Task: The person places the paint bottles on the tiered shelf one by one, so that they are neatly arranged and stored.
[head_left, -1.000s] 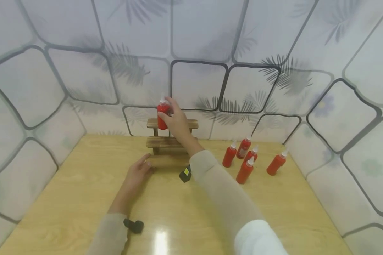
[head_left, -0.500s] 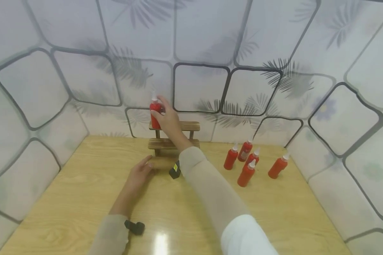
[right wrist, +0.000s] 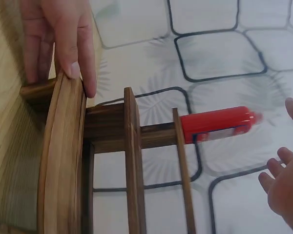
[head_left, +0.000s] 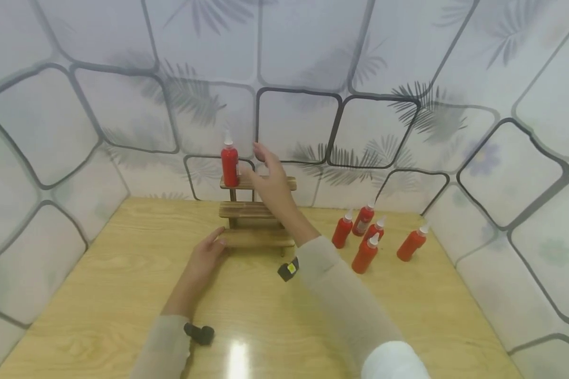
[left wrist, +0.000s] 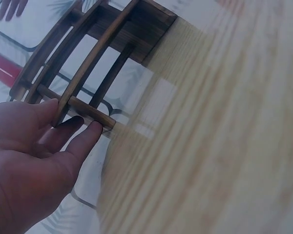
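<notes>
Left hand [head_left: 204,258], fingers flat, is bracing the three-tier wooden rack [head_left: 256,210], seemingly steadying it; right hand [head_left: 270,181] is hovering released beside the upright red squeeze bottle [head_left: 229,163]

head: above near table [head_left: 123,295] edge, facing far wall | wrists: close, tilted, somewhat blurred | shared: wooden rack [head_left: 256,210] [left wrist: 95,58] [right wrist: 132,165] at far edge

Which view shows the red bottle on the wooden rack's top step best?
Head view: the red bottle stands whole and upright on the top step. Right wrist shows it sideways, tip blurred. Left wrist catches only a red sliver.
</notes>
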A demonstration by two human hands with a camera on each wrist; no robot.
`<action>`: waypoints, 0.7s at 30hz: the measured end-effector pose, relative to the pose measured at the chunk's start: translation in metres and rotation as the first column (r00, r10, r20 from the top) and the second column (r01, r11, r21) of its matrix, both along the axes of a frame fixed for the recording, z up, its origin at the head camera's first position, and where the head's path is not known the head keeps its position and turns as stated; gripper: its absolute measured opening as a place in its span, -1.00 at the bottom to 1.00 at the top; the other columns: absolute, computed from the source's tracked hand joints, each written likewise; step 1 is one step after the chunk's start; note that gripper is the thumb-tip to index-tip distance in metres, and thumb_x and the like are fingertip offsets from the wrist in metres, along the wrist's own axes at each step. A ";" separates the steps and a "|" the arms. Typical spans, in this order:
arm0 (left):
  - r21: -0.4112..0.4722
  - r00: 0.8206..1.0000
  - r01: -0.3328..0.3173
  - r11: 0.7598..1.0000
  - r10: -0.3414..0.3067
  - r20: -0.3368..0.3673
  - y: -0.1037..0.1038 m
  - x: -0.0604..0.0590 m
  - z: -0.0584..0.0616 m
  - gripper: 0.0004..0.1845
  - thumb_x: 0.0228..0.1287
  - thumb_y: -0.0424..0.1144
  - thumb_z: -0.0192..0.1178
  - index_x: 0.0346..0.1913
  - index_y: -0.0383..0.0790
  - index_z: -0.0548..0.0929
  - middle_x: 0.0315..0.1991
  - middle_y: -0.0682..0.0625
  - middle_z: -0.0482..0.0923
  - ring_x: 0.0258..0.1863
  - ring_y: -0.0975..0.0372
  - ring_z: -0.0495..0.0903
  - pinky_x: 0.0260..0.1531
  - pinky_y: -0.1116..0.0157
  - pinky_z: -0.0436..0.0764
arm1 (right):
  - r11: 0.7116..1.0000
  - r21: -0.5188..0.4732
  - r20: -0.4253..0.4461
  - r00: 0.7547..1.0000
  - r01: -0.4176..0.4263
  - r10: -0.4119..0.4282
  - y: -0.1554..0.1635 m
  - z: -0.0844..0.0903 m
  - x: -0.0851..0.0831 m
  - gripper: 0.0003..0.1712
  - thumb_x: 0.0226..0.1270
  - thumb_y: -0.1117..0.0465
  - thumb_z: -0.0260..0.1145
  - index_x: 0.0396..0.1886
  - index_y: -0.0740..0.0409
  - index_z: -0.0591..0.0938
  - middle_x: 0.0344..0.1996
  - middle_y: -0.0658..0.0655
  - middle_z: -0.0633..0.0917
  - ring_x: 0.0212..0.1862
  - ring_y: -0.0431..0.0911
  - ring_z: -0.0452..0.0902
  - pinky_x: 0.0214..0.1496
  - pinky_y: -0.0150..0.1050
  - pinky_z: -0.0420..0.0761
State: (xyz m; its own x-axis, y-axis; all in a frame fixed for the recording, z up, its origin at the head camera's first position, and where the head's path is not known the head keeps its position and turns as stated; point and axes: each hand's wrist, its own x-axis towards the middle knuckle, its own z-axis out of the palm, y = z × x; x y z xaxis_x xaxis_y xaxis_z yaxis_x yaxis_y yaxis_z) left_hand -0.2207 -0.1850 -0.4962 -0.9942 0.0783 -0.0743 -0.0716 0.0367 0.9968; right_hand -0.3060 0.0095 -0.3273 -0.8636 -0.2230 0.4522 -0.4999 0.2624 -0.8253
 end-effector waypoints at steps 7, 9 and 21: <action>-0.013 1.000 0.011 1.000 -0.012 -0.013 -0.004 0.000 0.000 -0.36 0.60 -0.06 -0.01 0.61 -0.04 0.10 0.53 -0.35 0.14 0.46 -0.11 0.32 0.36 0.22 0.47 | 0.998 0.055 -0.020 1.000 -0.023 0.024 0.058 0.000 0.058 -0.28 0.38 -0.07 0.38 0.49 -0.21 0.37 0.45 -0.10 0.39 0.45 -0.07 0.28 0.50 0.05 0.39; -0.020 1.000 0.007 1.000 -0.007 -0.014 -0.004 0.001 0.001 -0.36 0.60 -0.04 -0.01 0.60 -0.03 0.11 0.53 -0.35 0.15 0.45 -0.11 0.33 0.36 0.21 0.46 | 0.998 0.057 -0.060 0.998 -0.019 0.023 0.076 -0.001 0.071 -0.31 0.39 0.02 0.39 0.47 -0.13 0.41 0.44 -0.05 0.40 0.45 -0.04 0.28 0.51 0.03 0.38; -0.033 0.999 0.032 0.999 -0.032 -0.004 -0.004 0.002 -0.001 -0.37 0.61 0.00 -0.06 0.61 0.00 0.08 0.53 -0.35 0.15 0.42 -0.15 0.36 0.49 -0.03 0.28 | 0.961 0.068 -0.268 0.932 0.270 -0.243 0.193 -0.036 0.125 -0.35 0.22 0.45 0.44 0.33 0.19 0.53 0.24 0.19 0.57 0.21 -0.34 0.41 0.19 -0.57 0.41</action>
State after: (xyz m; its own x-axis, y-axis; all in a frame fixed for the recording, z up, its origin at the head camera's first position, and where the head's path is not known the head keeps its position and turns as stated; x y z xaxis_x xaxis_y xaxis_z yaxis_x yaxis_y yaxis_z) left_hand -0.2188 -0.1895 -0.4971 -0.9916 0.1072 -0.0727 -0.0653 0.0712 0.9953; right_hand -0.1805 0.2021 -0.3633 -0.7561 -0.0656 0.6512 -0.5944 0.4852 -0.6413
